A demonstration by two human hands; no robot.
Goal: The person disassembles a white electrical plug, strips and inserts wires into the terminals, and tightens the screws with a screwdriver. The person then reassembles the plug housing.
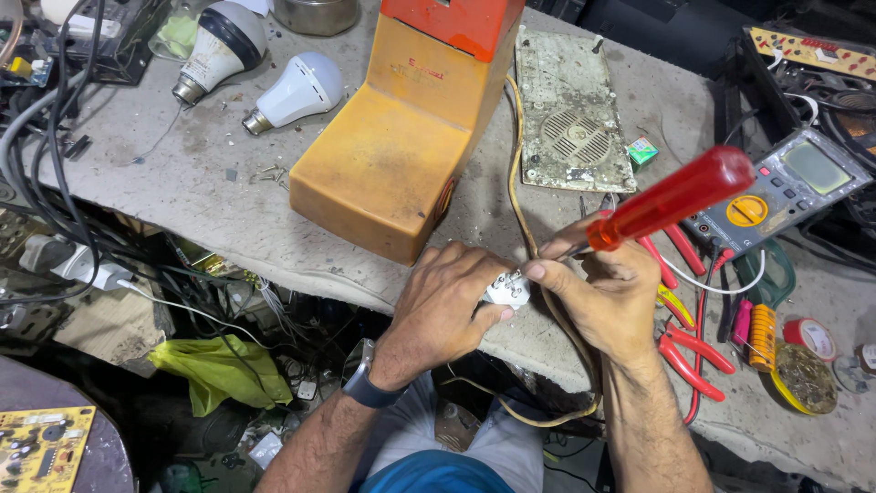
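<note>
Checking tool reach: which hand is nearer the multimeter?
Right. The right hand, holding the red-handled screwdriver, is just left of the multimeter; the left hand, gripping the white plug, lies farther left.

Electrical repair workshop: multimeter (792,185), pliers (695,356), circuit board (41,447).

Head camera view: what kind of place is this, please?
Most likely a small electrical repair bench. A multimeter lies by red-handled pliers, loose bulbs sit on the worn worktop, and the hands work a screwdriver on a white plug.

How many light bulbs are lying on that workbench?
2: a black-collared bulb at the bench's far left, and a plain white bulb just right of it. Clutter may hide others.
</note>
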